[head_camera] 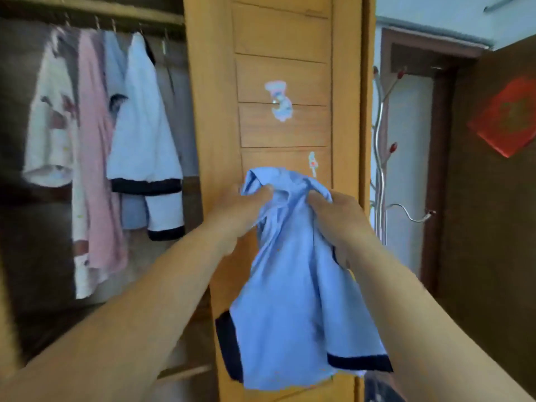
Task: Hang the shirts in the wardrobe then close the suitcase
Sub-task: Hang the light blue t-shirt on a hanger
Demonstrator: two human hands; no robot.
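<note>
I hold a light blue shirt (293, 285) with dark trim at its hems in front of the wooden wardrobe door (284, 82). My left hand (240, 213) grips the shirt near its collar on the left, and my right hand (339, 216) grips it on the right. The shirt hangs down between my forearms. To the left, the open wardrobe holds a rail (95, 10) with several hung garments: a white printed shirt (52, 126), a pink one (95, 158) and a pale blue one with dark trim (145, 134). No suitcase is in view.
A metal coat stand (380, 169) with red tips stands right of the wardrobe. Behind it is a dark wooden doorway (435, 169). A brown door with a red paper square (507, 117) fills the far right.
</note>
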